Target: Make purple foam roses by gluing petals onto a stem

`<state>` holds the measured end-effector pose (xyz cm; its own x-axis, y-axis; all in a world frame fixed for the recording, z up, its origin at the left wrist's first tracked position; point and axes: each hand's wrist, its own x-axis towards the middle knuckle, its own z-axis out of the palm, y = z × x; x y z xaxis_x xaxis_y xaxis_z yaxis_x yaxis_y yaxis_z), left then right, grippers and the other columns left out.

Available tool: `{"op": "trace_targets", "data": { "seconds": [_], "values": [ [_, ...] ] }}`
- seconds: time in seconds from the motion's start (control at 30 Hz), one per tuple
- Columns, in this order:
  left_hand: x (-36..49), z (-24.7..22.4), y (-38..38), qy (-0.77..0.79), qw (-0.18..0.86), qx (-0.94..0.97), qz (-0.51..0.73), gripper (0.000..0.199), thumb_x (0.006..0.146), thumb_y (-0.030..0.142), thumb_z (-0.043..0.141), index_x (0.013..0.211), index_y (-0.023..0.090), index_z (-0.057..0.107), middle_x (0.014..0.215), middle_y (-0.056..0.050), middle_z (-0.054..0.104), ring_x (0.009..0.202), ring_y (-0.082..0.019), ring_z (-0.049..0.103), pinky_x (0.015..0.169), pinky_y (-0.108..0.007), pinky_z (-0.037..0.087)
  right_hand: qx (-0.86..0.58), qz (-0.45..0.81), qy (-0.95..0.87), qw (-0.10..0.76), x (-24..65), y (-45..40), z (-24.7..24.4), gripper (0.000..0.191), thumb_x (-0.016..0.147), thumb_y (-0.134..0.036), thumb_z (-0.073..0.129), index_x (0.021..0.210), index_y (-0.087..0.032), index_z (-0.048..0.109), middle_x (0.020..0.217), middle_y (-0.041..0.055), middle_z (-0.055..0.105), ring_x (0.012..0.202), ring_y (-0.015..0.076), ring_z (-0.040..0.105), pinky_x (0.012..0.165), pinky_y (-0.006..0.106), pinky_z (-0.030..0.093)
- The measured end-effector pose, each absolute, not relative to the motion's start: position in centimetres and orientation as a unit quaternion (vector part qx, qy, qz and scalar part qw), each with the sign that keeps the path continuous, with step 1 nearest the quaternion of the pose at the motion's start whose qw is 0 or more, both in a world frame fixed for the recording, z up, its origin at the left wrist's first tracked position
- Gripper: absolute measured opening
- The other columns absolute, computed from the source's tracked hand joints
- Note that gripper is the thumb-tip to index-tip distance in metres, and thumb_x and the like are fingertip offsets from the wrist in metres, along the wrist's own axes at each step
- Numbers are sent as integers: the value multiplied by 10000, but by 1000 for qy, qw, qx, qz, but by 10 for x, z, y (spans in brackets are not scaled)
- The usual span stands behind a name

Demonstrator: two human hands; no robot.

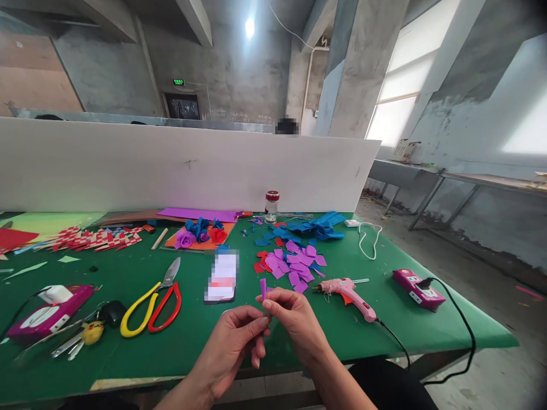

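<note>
- One purple strip (262,288) is standing upright, pinched in my right hand (296,316), over the bench (166,356).
- My left hand (235,337) is curling just below; I'm not discerning its hold.
- A red-lidded jar (271,209) is standing behind, contents unclear.

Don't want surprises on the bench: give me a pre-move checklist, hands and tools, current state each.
1. Purple strip held: ok, upright at the right hand.
2. Left hand close by: ok, fingertips near the right's.
3. Glue gun clear of hands: ok, lying to their right.
4. Glue gun hot: cannot tell.
5. Scissors clear of hands: ok, off left.
6. Purple pieces apart from red pieces: not ok, bunched together.
</note>
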<state>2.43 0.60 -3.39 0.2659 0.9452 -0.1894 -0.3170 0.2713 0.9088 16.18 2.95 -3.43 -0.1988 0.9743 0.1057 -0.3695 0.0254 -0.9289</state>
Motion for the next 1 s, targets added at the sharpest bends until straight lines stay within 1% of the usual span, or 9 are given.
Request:
{"op": "trace_targets", "data": {
  "seconds": [0.13, 0.3, 0.4, 0.5, 0.6, 0.7, 0.77, 0.83, 1.0],
  "values": [
    [24, -37, 7, 411, 683, 398, 455, 280, 676, 364, 788, 657, 132, 633, 569, 7, 614, 373, -56, 483, 326, -160, 393, -350, 577, -490, 551, 163, 30, -32, 218, 657, -367, 791, 628, -172, 699, 627, -10, 592, 628, 124, 515, 601, 236, 398],
    [24, -43, 9, 407, 686, 400, 451, 271, 697, 369, 769, 723, 143, 622, 621, 6, 635, 366, -58, 490, 302, -154, 360, -352, 556, -520, 545, 162, 30, -34, 260, 706, -412, 738, 645, -165, 688, 695, 24, 643, 676, 142, 559, 636, 248, 433],
    [24, -43, 8, 410, 687, 404, 444, 263, 712, 366, 758, 727, 142, 620, 626, 8, 631, 380, -59, 499, 306, -151, 362, -327, 586, -495, 551, 160, 31, -40, 269, 735, -423, 717, 667, -167, 668, 642, -2, 595, 569, 110, 506, 534, 225, 402],
    [25, -40, 7, 413, 678, 413, 446, 266, 718, 368, 753, 697, 135, 625, 520, 28, 571, 380, -61, 477, 318, -148, 368, -307, 626, -470, 542, 159, 33, -46, 273, 739, -430, 718, 702, -163, 678, 598, -23, 543, 505, 91, 451, 487, 217, 374],
    [25, -38, 7, 417, 663, 417, 460, 274, 704, 373, 763, 673, 140, 621, 443, 45, 516, 371, -63, 448, 324, -147, 368, -302, 632, -479, 529, 160, 33, -45, 314, 755, -460, 702, 746, -147, 720, 586, -17, 526, 529, 91, 436, 519, 221, 379],
    [25, -37, 7, 420, 652, 420, 472, 277, 690, 384, 771, 674, 146, 630, 441, 45, 508, 384, -73, 453, 323, -153, 370, -299, 617, -499, 530, 162, 31, -39, 369, 761, -502, 681, 671, -146, 715, 634, 17, 586, 587, 113, 487, 576, 239, 414],
    [25, -37, 6, 424, 645, 426, 472, 283, 695, 395, 764, 666, 144, 636, 443, 42, 503, 390, -75, 451, 325, -154, 372, -299, 613, -497, 536, 162, 30, -35, 332, 703, -481, 737, 635, -159, 697, 705, 29, 643, 603, 120, 519, 602, 252, 438],
    [26, -38, 6, 428, 639, 433, 470, 286, 694, 396, 764, 654, 145, 634, 443, 42, 498, 390, -74, 446, 328, -156, 375, -300, 614, -489, 542, 162, 29, -34, 271, 655, -429, 783, 637, -174, 692, 705, 12, 648, 570, 112, 519, 585, 252, 439],
    [27, -40, 6, 426, 640, 434, 470, 297, 652, 395, 794, 669, 149, 629, 533, 36, 516, 435, -88, 492, 332, -168, 402, -320, 498, -558, 582, 162, 29, -37, 159, 690, -322, 768, 629, -194, 697, 638, -6, 600, 618, 131, 538, 592, 253, 432]
  ]
}}
